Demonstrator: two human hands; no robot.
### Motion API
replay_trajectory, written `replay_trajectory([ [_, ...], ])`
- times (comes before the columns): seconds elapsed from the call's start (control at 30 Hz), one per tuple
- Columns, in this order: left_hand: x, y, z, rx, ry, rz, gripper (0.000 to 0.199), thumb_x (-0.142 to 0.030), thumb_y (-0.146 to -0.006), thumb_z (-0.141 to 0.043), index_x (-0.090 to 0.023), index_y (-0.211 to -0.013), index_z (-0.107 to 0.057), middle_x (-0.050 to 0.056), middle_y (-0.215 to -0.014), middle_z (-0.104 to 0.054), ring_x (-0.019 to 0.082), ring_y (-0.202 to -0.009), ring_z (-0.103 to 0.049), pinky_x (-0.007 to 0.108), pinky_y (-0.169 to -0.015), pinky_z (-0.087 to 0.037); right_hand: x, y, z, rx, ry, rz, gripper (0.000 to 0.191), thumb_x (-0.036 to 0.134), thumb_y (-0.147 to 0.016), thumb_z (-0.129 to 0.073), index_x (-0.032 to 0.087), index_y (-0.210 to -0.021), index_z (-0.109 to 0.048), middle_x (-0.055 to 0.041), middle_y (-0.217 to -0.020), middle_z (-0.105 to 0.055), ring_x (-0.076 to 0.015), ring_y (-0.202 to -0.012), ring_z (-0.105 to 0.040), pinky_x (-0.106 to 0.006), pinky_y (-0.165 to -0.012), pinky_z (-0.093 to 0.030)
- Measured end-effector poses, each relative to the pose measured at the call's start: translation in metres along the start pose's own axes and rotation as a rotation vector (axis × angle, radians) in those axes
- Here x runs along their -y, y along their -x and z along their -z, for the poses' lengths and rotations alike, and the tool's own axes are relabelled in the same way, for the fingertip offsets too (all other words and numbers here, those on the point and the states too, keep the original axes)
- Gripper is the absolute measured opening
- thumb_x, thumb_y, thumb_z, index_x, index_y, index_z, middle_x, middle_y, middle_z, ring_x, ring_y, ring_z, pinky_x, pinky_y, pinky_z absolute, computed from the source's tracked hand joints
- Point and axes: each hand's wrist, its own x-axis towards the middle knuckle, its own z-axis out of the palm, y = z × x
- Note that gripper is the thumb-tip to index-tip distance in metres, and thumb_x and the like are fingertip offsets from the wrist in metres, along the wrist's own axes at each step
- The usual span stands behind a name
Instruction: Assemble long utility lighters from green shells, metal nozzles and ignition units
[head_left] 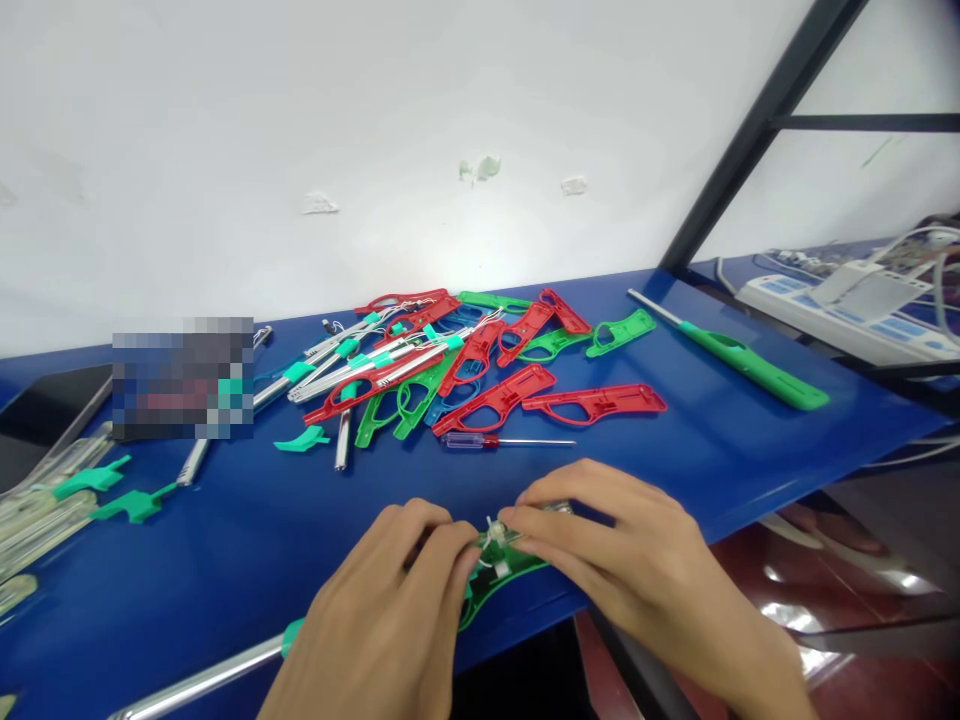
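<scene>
At the table's near edge, my left hand (397,590) is closed around an opened green utility lighter (517,562), its inside facing up. From the lighter a silver metal tube (210,680) with a teal collar extends to the lower left, past my wrist. My right hand (622,560) pinches a clear plastic part (559,508), which looks like a fuel tank, over the green shell. Between my two hands' fingertips sits a small white valve piece (495,535) with a thin white strand. The fingers hide much of the inside of the lighter.
Beyond my hands lies a screwdriver (480,441), with red handle shells (600,402), green shells (622,332) and several metal tubes (367,365) heaped behind. A whole green lighter (750,365) rests at right. Teal triggers (139,503) and clear tanks (45,520) are at left. A power strip (847,310) lies beyond the black frame.
</scene>
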Motion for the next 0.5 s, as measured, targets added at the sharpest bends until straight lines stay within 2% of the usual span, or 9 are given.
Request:
replay_trajectory([
  [0.17, 0.0, -0.001, -0.001, 0.01, 0.017, 0.036, 0.043, -0.002, -0.09, -0.036, -0.022, -0.098, -0.073, 0.004, -0.093, -0.076, 0.02, -0.074, -0.072, 0.03, -0.054, -0.06, 0.002, 0.0, 0.001, -0.022, 0.012, 0.031, 0.019, 0.014, -0.102, -0.068, 0.025, -0.116, -0.076, -0.0013, -0.107, -0.077, -0.0174, -0.094, -0.073, -0.031, -0.079, -0.056],
  [0.33, 0.0, 0.001, -0.001, 0.009, 0.025, 0.027, 0.04, -0.004, -0.093, -0.038, -0.022, -0.1, -0.073, 0.004, -0.093, -0.075, 0.02, -0.074, -0.072, 0.03, -0.053, -0.059, 0.0, -0.001, 0.004, -0.022, 0.026, 0.011, 0.017, 0.017, -0.103, -0.067, 0.024, -0.116, -0.076, -0.0027, -0.107, -0.078, -0.0183, -0.093, -0.073, -0.032, -0.079, -0.057],
  [0.4, 0.0, 0.004, -0.002, -0.01, 0.029, 0.031, 0.036, -0.006, -0.096, -0.04, -0.022, -0.104, -0.071, 0.005, -0.097, -0.075, 0.021, -0.078, -0.073, 0.032, -0.058, -0.061, -0.001, 0.0, 0.007, -0.021, 0.03, -0.002, 0.016, 0.02, -0.104, -0.066, 0.024, -0.115, -0.077, -0.0038, -0.106, -0.077, -0.0185, -0.092, -0.073, -0.032, -0.078, -0.058],
  [0.5, 0.0, 0.012, -0.004, -0.062, 0.021, 0.045, 0.027, -0.013, -0.102, -0.045, -0.022, -0.115, -0.067, 0.004, -0.106, -0.075, 0.021, -0.089, -0.075, 0.037, -0.075, -0.064, -0.002, 0.003, 0.011, 0.002, 0.007, -0.005, 0.017, 0.021, -0.106, -0.062, 0.025, -0.115, -0.077, -0.0037, -0.108, -0.077, -0.0179, -0.093, -0.072, -0.031, -0.078, -0.058],
])
